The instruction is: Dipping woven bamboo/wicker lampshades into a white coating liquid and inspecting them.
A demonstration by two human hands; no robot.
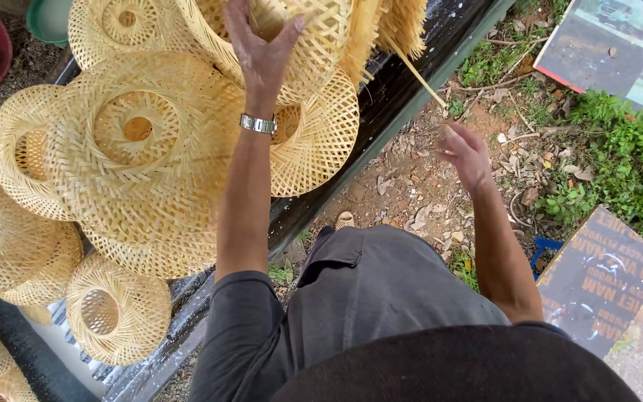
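Woven bamboo shades lay heaped on a dark ledge at the left. The left hand, fingers spread wide, pressed against an unfinished woven basket at the top of the heap. Further right, the right hand hung loosely curled and empty above the dirt ground.

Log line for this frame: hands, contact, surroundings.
left hand: open, fingers on woven basket | right hand: free, over dirt ground | basket pile at left
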